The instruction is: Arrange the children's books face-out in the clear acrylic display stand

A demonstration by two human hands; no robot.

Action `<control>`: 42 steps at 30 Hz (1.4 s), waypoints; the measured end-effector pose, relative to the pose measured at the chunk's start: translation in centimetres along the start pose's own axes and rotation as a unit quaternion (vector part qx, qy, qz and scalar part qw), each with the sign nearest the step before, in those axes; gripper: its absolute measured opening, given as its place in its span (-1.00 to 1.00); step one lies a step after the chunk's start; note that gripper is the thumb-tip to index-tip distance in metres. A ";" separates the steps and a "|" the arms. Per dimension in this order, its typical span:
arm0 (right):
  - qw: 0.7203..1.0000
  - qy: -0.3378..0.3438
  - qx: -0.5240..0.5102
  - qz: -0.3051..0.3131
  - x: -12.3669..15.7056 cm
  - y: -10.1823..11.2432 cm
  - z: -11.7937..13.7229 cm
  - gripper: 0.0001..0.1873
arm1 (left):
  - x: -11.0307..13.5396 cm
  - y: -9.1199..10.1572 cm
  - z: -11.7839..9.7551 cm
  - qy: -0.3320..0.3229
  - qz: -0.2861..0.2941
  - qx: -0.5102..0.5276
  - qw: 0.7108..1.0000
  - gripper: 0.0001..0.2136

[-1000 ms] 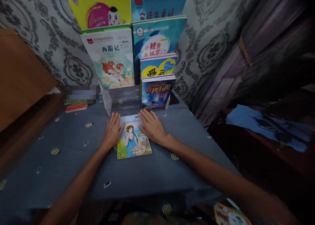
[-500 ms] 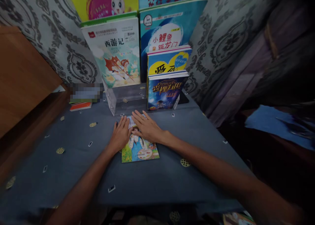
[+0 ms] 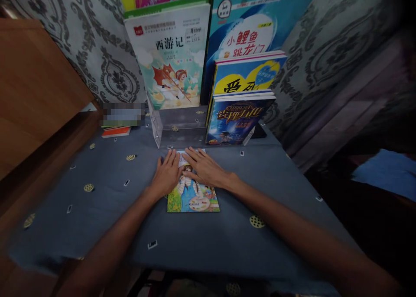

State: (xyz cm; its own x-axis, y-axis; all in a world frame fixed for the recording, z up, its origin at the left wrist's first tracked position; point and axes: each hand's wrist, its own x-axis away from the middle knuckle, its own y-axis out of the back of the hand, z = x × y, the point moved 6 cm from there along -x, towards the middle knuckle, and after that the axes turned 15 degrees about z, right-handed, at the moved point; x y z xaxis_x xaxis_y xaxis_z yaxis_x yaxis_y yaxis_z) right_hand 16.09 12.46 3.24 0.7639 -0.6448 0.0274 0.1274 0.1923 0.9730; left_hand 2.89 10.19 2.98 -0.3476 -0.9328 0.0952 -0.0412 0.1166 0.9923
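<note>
A small picture-cover book (image 3: 191, 193) lies flat on the cloth-covered table (image 3: 136, 219), its cover showing a figure in blue overalls. My left hand (image 3: 167, 173) rests flat on the book's upper left part, fingers stretched out. Across the upper right part lies my right hand (image 3: 204, 169), also flat, with fingers spread. Both palms hide much of the book's top. Just beyond the fingertips stands a clear acrylic book stand (image 3: 182, 134) with upright books. In its front right tier is a dark blue book (image 3: 232, 121).
A white-green book (image 3: 172, 67) and a teal book (image 3: 250, 28) stand in the rear tiers, with a yellow-and-blue book (image 3: 248, 76) between. A few books (image 3: 116, 131) lie at the far left. Beside them rises a wooden panel (image 3: 42, 93). Patterned curtains (image 3: 120, 72) hang behind.
My view has shifted, so the stand and book appear farther right. Both hands stay flat on the small book, with little visible movement against it.
</note>
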 end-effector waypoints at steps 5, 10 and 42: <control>0.998 -0.064 0.006 -0.006 0.4 -0.3 -0.4 -0.17 | 0.0 0.0 0.0 0.003 0.008 0.004 1.000 -0.52; 0.990 -0.143 -0.004 -0.004 1.0 -0.5 -0.6 -0.12 | 0.1 0.1 -0.1 0.002 0.003 0.004 1.000 -0.52; 0.989 -0.135 -0.059 -0.027 3.8 0.8 -2.5 -0.51 | 0.1 1.3 -4.6 -0.112 0.015 -0.027 0.993 -0.56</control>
State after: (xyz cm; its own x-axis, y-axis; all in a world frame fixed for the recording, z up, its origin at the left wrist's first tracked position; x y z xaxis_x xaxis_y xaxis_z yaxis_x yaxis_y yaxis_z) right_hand 20.68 12.02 3.57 0.5594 -0.8272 0.0524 0.2480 0.2274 0.9417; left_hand 7.08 8.66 4.65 -0.5475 -0.8293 0.1118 0.0215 0.1196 0.9926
